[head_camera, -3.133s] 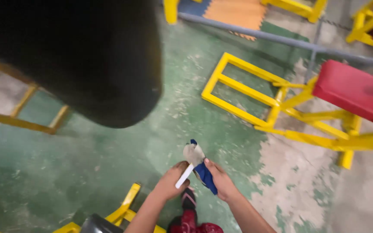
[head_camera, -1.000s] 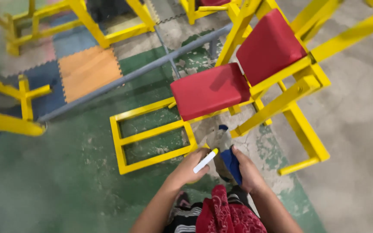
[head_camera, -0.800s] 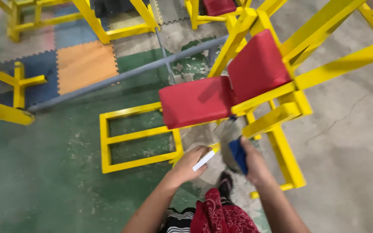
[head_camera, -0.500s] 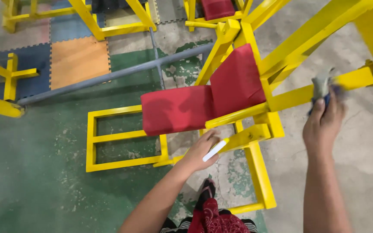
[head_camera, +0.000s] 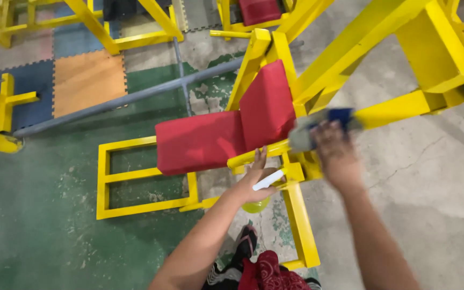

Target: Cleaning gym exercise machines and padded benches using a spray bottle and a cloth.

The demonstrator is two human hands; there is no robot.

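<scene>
The padded seat [head_camera: 197, 140] is sitting in the frame [head_camera: 361, 45], with the backrest [head_camera: 267, 104] rising at its right end. The left hand [head_camera: 253, 182] is lying just below the seat's right end, gripping a spray bottle [head_camera: 261, 189]. The right hand [head_camera: 336, 153] is hovering right of the backrest, pressing a cloth [head_camera: 318, 126] against a frame bar. Behind the seat, a pipe rail [head_camera: 124, 99] is crossing the floor [head_camera: 38, 215], with foam mats [head_camera: 87, 75] lying beyond it.

My left hand [head_camera: 253, 180] reaches toward twelve o'clock, fingers curled; my right hand [head_camera: 335, 156], blurred, seems clenched.
</scene>
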